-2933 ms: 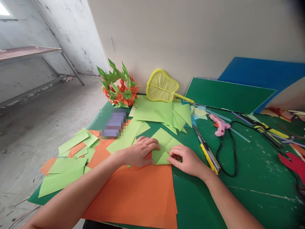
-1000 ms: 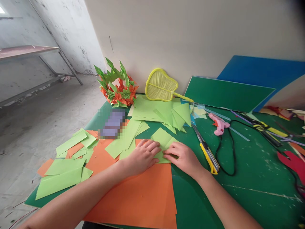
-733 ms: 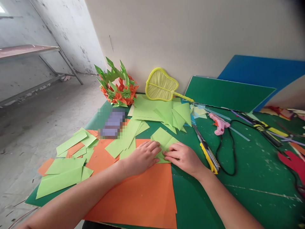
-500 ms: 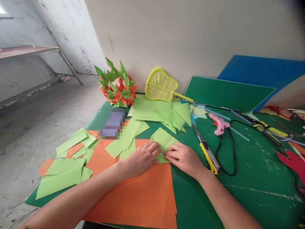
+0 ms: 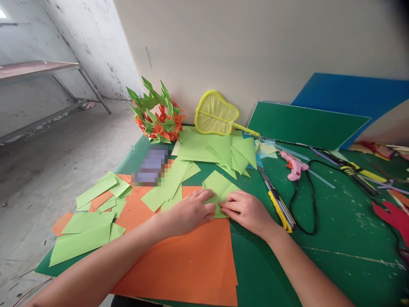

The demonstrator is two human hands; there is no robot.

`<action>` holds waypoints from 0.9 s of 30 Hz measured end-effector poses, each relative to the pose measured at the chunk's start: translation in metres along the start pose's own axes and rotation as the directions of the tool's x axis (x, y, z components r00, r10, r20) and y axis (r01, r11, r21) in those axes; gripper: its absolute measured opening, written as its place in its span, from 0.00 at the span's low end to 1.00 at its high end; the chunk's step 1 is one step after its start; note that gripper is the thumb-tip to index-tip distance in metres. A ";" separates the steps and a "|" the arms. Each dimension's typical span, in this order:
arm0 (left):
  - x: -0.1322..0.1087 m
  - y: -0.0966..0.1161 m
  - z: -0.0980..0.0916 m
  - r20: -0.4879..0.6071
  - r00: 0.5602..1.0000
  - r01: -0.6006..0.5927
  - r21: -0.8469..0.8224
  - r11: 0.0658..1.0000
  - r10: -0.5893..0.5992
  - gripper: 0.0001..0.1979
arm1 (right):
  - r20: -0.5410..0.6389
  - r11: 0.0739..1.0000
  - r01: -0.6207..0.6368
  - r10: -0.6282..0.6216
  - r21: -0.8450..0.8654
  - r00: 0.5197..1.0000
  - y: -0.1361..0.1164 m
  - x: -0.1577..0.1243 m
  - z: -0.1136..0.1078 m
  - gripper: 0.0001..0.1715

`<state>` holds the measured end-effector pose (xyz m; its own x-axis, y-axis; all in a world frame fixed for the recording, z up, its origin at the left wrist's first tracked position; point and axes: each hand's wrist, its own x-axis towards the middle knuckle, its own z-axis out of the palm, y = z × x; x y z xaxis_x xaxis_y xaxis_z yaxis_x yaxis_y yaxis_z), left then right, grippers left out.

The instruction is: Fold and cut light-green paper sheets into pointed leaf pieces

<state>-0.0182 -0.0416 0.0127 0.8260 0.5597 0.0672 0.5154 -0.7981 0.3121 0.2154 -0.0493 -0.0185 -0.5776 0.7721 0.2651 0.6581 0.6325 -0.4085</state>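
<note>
A light green square of paper (image 5: 217, 181) with crease lines lies partly over the top right of the orange sheets (image 5: 188, 264). My left hand (image 5: 194, 209) grips its left side, fingers curled together and thumb near the lower edge. On the opposite side my right hand (image 5: 245, 211) pinches the same paper between thumb and bent fingers. Both hands cover its lower corners. Just left of my left hand are cut green paper strips (image 5: 169, 181). A yellow utility knife (image 5: 277, 204) lies to the right of my right hand.
Folded green pieces (image 5: 234, 153) and a paper crown (image 5: 158, 121) stand at the back, near a yellow fan-shaped piece (image 5: 215, 114). On the right are a pink glue gun (image 5: 293, 166) with black cord and yellow-black pliers (image 5: 356, 177). More green strips (image 5: 84, 238) lie left.
My left thumb and fingertips have shifted slightly on the green paper. My right hand stays almost in place, and the things around have not moved.
</note>
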 end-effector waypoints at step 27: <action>-0.014 -0.013 0.015 0.123 0.992 -0.054 0.193 0.980 0.031 0.27 | -0.007 0.999 0.025 -0.025 -0.025 1.000 -0.002 0.001 0.000 0.15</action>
<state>-0.0329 -0.0426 -0.0063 0.8632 0.5032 -0.0403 0.5042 -0.8553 0.1196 0.2134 -0.0498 -0.0171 -0.5906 0.7562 0.2815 0.6554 0.6531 -0.3793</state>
